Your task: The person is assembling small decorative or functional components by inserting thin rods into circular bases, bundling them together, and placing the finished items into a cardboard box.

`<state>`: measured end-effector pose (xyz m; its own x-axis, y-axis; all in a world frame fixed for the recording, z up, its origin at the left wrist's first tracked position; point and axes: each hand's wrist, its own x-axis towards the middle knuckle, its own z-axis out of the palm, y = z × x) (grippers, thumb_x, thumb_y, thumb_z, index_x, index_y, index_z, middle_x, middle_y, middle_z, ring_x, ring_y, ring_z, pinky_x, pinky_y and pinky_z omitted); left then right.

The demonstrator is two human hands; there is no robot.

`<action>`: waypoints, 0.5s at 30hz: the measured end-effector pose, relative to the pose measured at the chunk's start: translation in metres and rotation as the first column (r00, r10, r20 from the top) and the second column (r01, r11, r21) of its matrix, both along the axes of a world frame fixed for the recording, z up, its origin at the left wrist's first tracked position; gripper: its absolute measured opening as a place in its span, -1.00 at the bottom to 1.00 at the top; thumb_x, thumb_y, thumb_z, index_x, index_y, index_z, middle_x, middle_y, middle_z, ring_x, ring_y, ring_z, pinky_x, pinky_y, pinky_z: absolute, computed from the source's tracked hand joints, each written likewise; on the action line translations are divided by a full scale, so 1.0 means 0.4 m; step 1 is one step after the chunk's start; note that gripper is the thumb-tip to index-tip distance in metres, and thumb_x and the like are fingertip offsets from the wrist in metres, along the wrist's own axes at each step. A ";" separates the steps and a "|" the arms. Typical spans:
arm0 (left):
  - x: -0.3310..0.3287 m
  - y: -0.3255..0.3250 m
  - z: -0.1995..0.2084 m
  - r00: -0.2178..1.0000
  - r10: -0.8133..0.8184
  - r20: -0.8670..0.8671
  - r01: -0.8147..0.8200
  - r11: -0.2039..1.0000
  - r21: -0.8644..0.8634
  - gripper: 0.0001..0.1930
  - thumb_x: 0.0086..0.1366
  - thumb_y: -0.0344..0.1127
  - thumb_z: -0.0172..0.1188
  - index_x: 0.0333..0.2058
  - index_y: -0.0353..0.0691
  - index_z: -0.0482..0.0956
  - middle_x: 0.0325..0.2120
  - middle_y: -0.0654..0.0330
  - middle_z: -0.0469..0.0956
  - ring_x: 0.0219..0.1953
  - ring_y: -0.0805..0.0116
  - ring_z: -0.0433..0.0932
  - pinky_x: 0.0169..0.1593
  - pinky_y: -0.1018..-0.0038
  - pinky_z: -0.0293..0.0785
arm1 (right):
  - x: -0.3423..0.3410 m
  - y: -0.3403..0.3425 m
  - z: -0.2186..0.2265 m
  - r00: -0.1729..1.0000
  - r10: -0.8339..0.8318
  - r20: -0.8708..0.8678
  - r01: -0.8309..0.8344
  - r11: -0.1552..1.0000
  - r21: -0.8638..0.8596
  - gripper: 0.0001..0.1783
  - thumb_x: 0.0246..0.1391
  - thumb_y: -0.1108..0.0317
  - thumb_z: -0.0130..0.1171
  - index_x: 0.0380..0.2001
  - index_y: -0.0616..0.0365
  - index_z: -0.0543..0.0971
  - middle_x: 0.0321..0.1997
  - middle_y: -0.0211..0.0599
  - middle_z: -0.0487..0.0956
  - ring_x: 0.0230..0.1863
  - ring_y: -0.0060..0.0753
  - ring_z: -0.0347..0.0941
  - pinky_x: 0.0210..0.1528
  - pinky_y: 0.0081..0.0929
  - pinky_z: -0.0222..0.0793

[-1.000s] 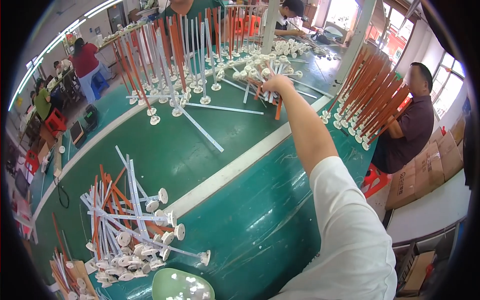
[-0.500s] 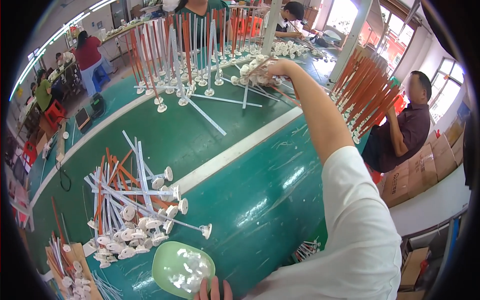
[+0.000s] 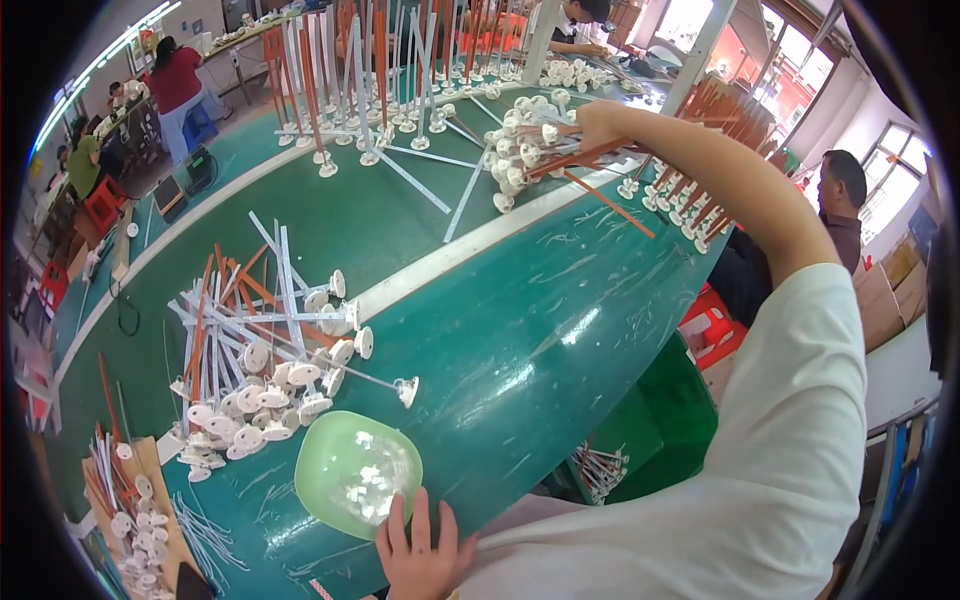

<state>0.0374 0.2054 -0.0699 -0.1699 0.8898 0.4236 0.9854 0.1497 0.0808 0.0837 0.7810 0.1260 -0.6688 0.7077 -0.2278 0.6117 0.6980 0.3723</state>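
Lt-grn bowl (image 3: 318,468), orng strips (image 3: 588,155)

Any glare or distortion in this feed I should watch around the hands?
Head view: streaky glare on the green tabletop between the left hand and right hand; white pieces in the green bowl nearly blown out; upper-right window washed out; fisheye bending toward the black rim.

A workshop is indicated: a long green worktable (image 3: 480,340) is laden with matching rods on round white bases (image 3: 255,355), people (image 3: 842,185) and red stools (image 3: 712,332) are ranged around it, cardboard boxes (image 3: 880,308) are stacked alongside, and strip lights (image 3: 120,46) are mounted overhead.
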 end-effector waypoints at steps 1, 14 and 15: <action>0.000 -0.002 0.005 1.000 0.005 0.002 -0.005 1.000 -0.004 -0.52 -0.02 0.01 0.34 -0.23 -0.24 0.59 0.10 -0.10 0.39 0.09 -0.25 0.37 -0.08 0.01 0.32 | 0.000 -0.025 0.006 0.997 0.030 0.075 -0.031 0.999 0.020 -0.35 -0.50 -0.11 0.38 -0.51 0.37 0.64 -0.41 0.10 0.62 -0.32 0.05 0.59 -0.28 -0.19 0.48; -0.005 -0.035 -0.006 0.996 -0.059 0.067 0.052 0.993 0.105 -0.57 0.01 0.08 0.30 -0.25 -0.11 0.60 0.04 0.00 0.43 0.10 -0.15 0.36 -0.03 0.02 0.35 | 0.081 -0.142 0.095 0.955 0.183 0.235 -0.200 0.978 0.050 -0.59 -0.41 0.22 0.33 -0.41 0.25 0.65 -0.39 -0.02 0.63 -0.29 0.00 0.59 -0.24 -0.16 0.49; -0.007 -0.039 -0.004 0.990 -0.096 0.104 0.080 0.985 0.150 -0.58 -0.01 0.04 0.33 -0.27 -0.12 0.61 0.04 0.00 0.44 0.10 -0.14 0.36 -0.03 0.02 0.35 | 0.086 -0.147 0.106 0.928 0.220 0.300 -0.255 0.963 0.084 -0.59 -0.43 0.23 0.34 -0.41 0.25 0.65 -0.39 -0.02 0.63 -0.29 0.00 0.59 -0.24 -0.16 0.49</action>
<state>0.0346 0.1900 -0.0713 -0.1466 0.8336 0.5326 0.9781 0.0416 0.2041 0.1181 0.7223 0.1683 -0.7395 0.5700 -0.3580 0.2892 0.7494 0.5956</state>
